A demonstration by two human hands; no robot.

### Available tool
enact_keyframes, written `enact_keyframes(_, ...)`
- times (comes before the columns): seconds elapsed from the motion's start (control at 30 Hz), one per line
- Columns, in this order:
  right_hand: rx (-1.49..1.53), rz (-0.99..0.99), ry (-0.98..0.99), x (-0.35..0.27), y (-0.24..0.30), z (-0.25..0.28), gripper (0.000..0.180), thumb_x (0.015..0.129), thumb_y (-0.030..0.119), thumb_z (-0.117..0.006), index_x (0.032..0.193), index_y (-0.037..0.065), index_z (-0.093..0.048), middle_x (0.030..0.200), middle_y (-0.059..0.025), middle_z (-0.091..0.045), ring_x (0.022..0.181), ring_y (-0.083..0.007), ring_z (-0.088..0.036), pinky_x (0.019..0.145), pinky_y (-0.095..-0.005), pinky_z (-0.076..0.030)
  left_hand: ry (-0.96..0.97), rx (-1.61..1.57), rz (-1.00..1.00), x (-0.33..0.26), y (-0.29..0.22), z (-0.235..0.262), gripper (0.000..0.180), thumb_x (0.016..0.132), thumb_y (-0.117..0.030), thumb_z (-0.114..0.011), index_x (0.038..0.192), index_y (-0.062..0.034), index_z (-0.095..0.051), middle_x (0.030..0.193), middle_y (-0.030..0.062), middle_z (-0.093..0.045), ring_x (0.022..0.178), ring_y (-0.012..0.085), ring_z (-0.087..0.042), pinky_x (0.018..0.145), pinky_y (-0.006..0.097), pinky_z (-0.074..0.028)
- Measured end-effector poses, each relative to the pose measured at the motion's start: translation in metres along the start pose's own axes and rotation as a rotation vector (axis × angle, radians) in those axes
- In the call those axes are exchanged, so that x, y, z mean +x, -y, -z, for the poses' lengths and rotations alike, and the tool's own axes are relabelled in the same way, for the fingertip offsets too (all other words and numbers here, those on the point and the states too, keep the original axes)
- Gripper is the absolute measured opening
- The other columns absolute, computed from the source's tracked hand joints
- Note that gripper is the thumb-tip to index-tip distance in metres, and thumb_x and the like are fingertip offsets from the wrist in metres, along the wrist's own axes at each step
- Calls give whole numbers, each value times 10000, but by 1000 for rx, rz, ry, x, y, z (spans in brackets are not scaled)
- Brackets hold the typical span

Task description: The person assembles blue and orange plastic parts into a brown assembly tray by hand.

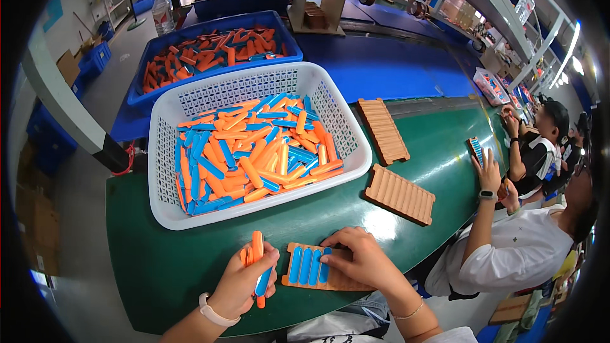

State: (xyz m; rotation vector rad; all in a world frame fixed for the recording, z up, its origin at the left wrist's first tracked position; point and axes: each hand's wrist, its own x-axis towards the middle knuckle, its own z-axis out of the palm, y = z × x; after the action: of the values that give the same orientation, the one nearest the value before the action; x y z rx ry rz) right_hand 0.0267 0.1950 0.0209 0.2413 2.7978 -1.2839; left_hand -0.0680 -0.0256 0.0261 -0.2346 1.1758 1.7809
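My left hand [244, 279] is closed round a small bunch of long, rounded orange and blue plastic pieces [257, 246], which stick out above and below the fingers. Just right of it, a tan slotted tray [340, 281] lies on the green table near its front edge. Several blue-faced pieces [305, 265] lie side by side in its left slots. Over the tray's middle and right, my right hand [362, 257] has its thumb and forefinger at the upper end of the rightmost visible blue piece [325, 270]. This hand hides the slots beneath it.
A white perforated basket [162, 171] full of orange and blue pieces stands beyond my hands. Behind it is a blue bin [136, 82] of similar pieces. Two tan slotted trays [384, 130] [400, 195] lie to the right. Farther right, co-workers [527, 248] sit along the green table [152, 248].
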Motion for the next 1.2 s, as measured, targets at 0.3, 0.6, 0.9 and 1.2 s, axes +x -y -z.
enact_keyframes(0.3,161,-119,-27,8,9,3,306,807,298,-706,957,33,-672,890,-116,-636,914,-287,-574,809,-353,-432,41,16,25,0,-6,-3,190,895,-198,-622,937,-100,-465,693,0,-456,513,92,-461,418,258,-386)
enact_keyframes(0.6,-124,-16,-73,3,10,-11,267,781,283,-725,959,90,-675,924,-47,-607,892,-243,-516,812,-357,-355,43,-32,42,-2,-2,-1,209,894,-197,-587,1025,-83,-471,767,26,-484,538,103,-477,424,264,-382)
enact_keyframes(0.9,-133,-1,29,-4,13,-3,286,806,198,-692,1060,86,-628,992,-51,-580,963,-254,-495,856,-356,-331,107,-74,11,-2,1,6,329,830,-118,-610,1118,-64,-461,836,46,-514,650,100,-517,508,273,-432)
enact_keyframes(1.2,441,62,89,0,48,-17,347,798,81,-734,1113,3,-611,935,-63,-633,817,-130,-598,731,-262,-477,49,254,-152,-7,4,-8,365,788,-35,-715,1052,-62,-464,797,20,-559,571,70,-522,455,218,-428)
